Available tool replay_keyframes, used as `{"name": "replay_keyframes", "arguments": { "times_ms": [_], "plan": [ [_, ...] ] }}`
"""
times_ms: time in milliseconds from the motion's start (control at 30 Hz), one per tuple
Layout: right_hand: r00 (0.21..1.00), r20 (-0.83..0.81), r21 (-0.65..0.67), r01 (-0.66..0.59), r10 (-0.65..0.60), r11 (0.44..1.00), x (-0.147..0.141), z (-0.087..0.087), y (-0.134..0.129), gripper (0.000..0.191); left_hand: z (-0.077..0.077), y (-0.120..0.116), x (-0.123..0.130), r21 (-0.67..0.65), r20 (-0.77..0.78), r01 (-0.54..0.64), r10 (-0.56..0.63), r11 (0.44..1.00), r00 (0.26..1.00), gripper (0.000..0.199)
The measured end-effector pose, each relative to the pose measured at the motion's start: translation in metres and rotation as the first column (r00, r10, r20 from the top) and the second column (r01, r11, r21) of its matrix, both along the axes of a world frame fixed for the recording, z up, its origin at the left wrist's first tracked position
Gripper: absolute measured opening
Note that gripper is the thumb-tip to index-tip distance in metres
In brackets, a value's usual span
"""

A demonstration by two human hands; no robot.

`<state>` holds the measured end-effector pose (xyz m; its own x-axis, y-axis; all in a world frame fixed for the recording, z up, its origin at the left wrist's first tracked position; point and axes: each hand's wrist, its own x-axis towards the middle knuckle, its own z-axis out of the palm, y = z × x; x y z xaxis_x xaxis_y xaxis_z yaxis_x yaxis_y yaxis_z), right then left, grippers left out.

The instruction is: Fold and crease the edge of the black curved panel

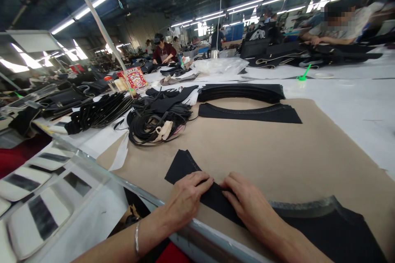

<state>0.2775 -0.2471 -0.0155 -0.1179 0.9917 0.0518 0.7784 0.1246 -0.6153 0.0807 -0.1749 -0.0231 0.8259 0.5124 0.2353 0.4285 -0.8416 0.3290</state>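
My left hand (pixel 189 193) presses down on a black fabric piece (pixel 182 166), fingers and thumb closed at its curved edge. Just right of it, my right hand (pixel 247 201) pinches the same edge, its fingertips bent over the cloth. The two hands are a short gap apart. Black material with a grey, shiny strip (pixel 308 209) along its curve lies beyond my right forearm; the arm hides whether it is one piece with the part I hold. A similar curved black piece (pixel 249 114) lies flat farther back, in front of a stack of black pieces (pixel 240 92).
Brown board (pixel 321 152) covers the worktable, whose metal edge (pixel 148 197) runs close to my left forearm. Coiled black strips (pixel 151 127) lie back left. White-and-black panels (pixel 40 213) sit lower left. A green brush (pixel 305 73) stands in a pot at the back; co-workers sit beyond.
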Motion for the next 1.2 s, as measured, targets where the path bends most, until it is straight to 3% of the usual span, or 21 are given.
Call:
{"name": "replay_keyframes", "arguments": {
  "times_ms": [200,433,600,800,1000,1200],
  "plan": [
    [0.999,-0.014,0.026,-0.037,0.038,0.999,0.007,0.001,-0.008,0.018,0.009,-0.003,0.003,0.055,-0.082,0.041,-0.037,0.998,0.996,0.043],
    [0.997,-0.021,0.057,-0.075,0.076,0.996,0.016,0.000,-0.016,0.021,0.008,-0.006,0.002,0.108,-0.114,0.059,-0.047,0.992,0.992,0.046],
    [0.996,-0.021,0.059,-0.086,0.087,0.995,0.020,0.000,-0.021,0.022,0.008,-0.012,0.008,0.071,-0.023,-0.013,0.015,0.997,1.000,0.047],
    [0.995,0.018,0.083,-0.095,0.093,0.992,0.019,-0.001,-0.022,0.025,-0.003,-0.031,0.029,-0.051,0.088,-0.064,0.068,0.997,0.994,0.045],
    [0.990,0.122,0.082,-0.086,0.076,0.993,0.013,-0.004,-0.025,0.023,-0.006,-0.034,0.023,0.020,0.028,0.049,-0.050,0.999,0.998,0.045],
    [0.963,0.267,0.102,0.014,-0.041,0.995,-0.012,-0.009,-0.024,0.021,0.009,-0.007,0.005,0.046,-0.113,0.174,-0.168,0.984,0.979,0.048]
  ]
}}
